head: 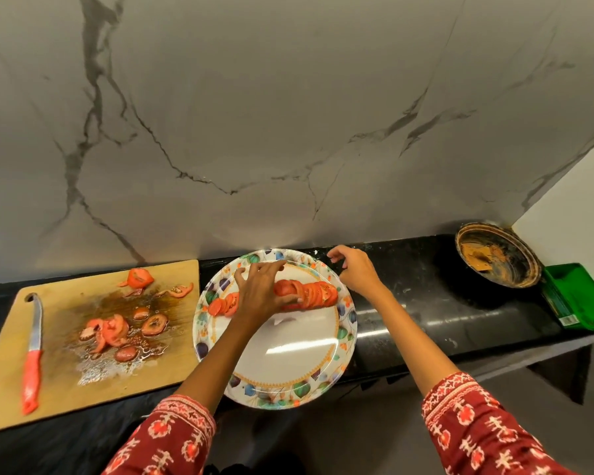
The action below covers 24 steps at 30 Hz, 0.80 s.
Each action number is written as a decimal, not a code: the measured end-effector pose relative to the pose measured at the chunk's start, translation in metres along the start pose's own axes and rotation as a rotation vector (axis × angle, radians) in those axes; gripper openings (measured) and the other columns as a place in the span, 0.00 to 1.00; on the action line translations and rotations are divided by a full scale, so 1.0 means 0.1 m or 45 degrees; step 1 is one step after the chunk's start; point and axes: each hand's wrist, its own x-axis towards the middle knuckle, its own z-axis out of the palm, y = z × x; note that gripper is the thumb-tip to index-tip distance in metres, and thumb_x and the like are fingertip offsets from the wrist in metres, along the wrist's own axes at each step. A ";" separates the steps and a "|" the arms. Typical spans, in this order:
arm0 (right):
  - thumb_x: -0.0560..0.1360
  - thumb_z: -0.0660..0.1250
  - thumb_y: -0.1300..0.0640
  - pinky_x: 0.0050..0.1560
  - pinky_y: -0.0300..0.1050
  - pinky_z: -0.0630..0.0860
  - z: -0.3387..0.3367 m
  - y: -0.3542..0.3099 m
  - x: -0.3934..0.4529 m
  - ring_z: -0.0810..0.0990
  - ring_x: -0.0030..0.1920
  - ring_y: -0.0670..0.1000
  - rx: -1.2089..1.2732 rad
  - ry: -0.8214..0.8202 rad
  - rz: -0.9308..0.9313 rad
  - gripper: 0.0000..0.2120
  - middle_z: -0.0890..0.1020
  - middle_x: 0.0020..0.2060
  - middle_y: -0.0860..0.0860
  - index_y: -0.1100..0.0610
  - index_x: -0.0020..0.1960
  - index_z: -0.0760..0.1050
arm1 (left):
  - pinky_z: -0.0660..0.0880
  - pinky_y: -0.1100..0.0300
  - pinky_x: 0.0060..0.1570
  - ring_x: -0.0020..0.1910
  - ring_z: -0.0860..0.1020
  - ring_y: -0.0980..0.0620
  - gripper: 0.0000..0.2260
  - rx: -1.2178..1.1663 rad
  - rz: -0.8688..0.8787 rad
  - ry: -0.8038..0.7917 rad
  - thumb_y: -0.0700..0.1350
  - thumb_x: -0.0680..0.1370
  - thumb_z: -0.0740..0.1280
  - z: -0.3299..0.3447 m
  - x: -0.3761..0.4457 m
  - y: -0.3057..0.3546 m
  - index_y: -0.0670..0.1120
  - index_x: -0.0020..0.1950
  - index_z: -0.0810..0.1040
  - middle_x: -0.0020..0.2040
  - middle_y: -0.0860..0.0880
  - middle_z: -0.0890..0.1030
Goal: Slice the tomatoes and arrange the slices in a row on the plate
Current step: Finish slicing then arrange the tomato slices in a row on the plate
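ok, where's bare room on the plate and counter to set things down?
Free: the floral-rimmed white plate's near half, below the overlapping tomato slice row; black counter between plate and dirty round pan. Crowded: wooden cutting board, with scraps, juice, red-handled knife.

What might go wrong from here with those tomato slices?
The left hand rests on the overlapping row of red tomato slices; a nudge could topple it. The round floral-rimmed plate overhangs the black counter edge and might tip. Juice on the wooden cutting board could run off.
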 end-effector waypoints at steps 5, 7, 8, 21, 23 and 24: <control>0.66 0.61 0.76 0.42 0.40 0.74 0.18 -0.42 0.06 0.77 0.39 0.47 0.102 0.080 -0.070 0.20 0.83 0.47 0.55 0.62 0.53 0.79 | 0.59 0.42 0.61 0.62 0.72 0.42 0.37 -0.059 -0.104 0.246 0.70 0.63 0.61 -0.20 -0.38 -0.48 0.46 0.63 0.75 0.58 0.46 0.79; 0.64 0.59 0.76 0.47 0.42 0.73 0.39 -0.65 0.05 0.77 0.41 0.51 0.115 0.057 -0.158 0.21 0.83 0.46 0.56 0.63 0.52 0.79 | 0.60 0.45 0.58 0.59 0.73 0.42 0.33 -0.071 -0.179 0.326 0.68 0.67 0.62 -0.31 -0.56 -0.69 0.46 0.62 0.75 0.56 0.45 0.80; 0.64 0.58 0.76 0.47 0.41 0.72 0.49 -0.75 0.04 0.77 0.42 0.51 0.117 0.041 -0.205 0.21 0.83 0.45 0.56 0.63 0.51 0.79 | 0.60 0.48 0.57 0.60 0.73 0.43 0.31 -0.074 -0.224 0.357 0.67 0.69 0.62 -0.37 -0.65 -0.78 0.46 0.62 0.75 0.57 0.46 0.79; 0.71 0.65 0.64 0.41 0.38 0.68 1.70 -2.08 -0.07 0.75 0.40 0.48 0.051 -0.344 -0.472 0.12 0.83 0.47 0.54 0.60 0.54 0.78 | 0.70 0.49 0.54 0.56 0.74 0.41 0.13 -0.120 -0.651 0.714 0.40 0.76 0.67 -1.15 -1.53 -2.12 0.40 0.60 0.76 0.55 0.42 0.80; 0.72 0.67 0.60 0.43 0.41 0.72 1.81 -2.21 -0.09 0.78 0.45 0.51 -0.042 -0.406 -0.500 0.11 0.82 0.49 0.54 0.59 0.54 0.78 | 0.70 0.50 0.53 0.56 0.73 0.42 0.13 -0.135 -0.681 0.708 0.39 0.75 0.67 -1.20 -1.56 -2.19 0.41 0.60 0.76 0.55 0.43 0.80; 0.72 0.68 0.58 0.46 0.43 0.74 1.87 -2.28 -0.11 0.79 0.48 0.52 -0.083 -0.437 -0.511 0.12 0.82 0.50 0.54 0.59 0.55 0.78 | 0.70 0.50 0.53 0.56 0.73 0.43 0.13 -0.142 -0.685 0.700 0.39 0.75 0.67 -1.22 -1.58 -2.24 0.42 0.60 0.76 0.55 0.43 0.79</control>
